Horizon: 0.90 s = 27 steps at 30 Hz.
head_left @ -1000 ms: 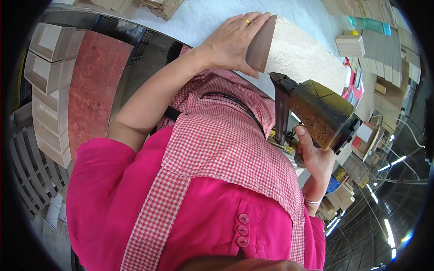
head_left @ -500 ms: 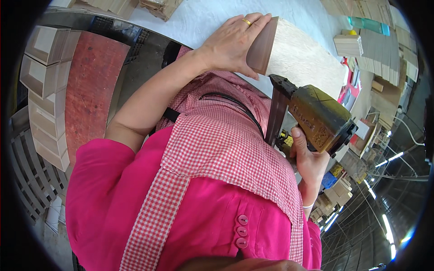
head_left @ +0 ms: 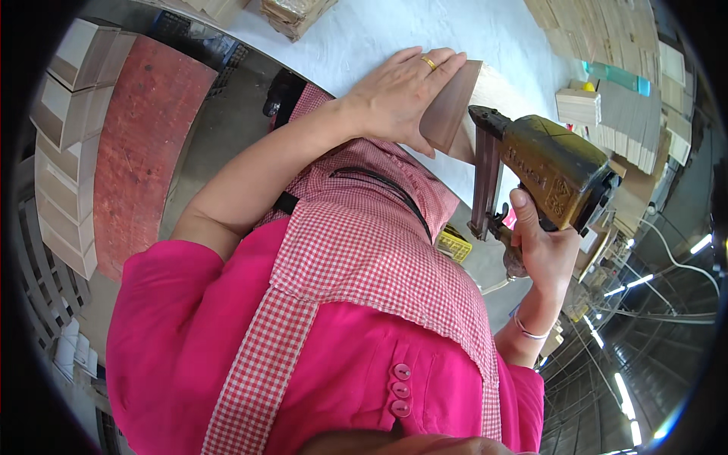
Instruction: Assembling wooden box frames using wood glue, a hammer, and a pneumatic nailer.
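My left hand (head_left: 402, 95) spans one end of a wooden box (head_left: 457, 106) on the work table. Its fingers lie over the far edge and the thumb presses the near edge. The box shows a brown end and a pale upper face, partly hidden behind the tool. My right hand (head_left: 546, 254) is wrapped round the grip of a worn yellow-and-black nail gun (head_left: 557, 171), thumb up along its side. The gun's nose is beside the box's pale face; whether it touches cannot be made out. Its long magazine points back toward my apron.
The pale table (head_left: 356, 42) carries a wrapped bundle (head_left: 296, 14), a small wood stack (head_left: 578, 108), stacked panels (head_left: 629, 125) and a teal bottle-like thing (head_left: 618, 77). At left stand a red board (head_left: 152, 152) and pale open boxes (head_left: 64, 193). A yellow container (head_left: 453, 244) sits below the table edge.
The nail gun has moved right and a little farther from me in my right hand. The box appears turned, with less of its pale face showing. My left hand keeps its hold.
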Motion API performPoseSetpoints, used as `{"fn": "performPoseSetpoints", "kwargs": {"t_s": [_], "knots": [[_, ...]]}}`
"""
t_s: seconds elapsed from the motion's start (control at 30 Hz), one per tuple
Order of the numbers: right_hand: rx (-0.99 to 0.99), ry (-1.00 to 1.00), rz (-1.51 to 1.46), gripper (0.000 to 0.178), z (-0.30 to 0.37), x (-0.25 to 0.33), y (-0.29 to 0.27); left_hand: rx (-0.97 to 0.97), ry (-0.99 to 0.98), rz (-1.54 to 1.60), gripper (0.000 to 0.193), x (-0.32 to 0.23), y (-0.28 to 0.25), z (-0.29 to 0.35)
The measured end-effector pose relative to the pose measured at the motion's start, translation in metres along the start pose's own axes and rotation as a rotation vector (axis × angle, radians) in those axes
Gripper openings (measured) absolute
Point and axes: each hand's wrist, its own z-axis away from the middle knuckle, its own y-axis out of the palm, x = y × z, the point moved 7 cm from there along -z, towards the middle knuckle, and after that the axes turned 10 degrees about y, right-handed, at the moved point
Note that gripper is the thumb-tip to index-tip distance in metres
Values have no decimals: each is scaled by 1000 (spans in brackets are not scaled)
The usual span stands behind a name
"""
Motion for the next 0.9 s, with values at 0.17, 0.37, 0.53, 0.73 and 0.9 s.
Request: {"fn": "performPoseSetpoints", "kwargs": {"t_s": [0.17,0.37,0.53,0.73,0.9], "knots": [[13,37,-66,35,-3,3,0,6,3,1,132,0,0,0],[24,43,7,35,-6,11,-3,-2,3,11,133,0,-1,0],[57,4,12,35,-11,20,-4,-3,5,22,135,1,0,1],[110,39,63,32,-20,24,-8,2,-5,14,138,0,2,2],[16,48,-98,27,-15,15,-14,-22,19,3,136,-1,-1,2]]}}
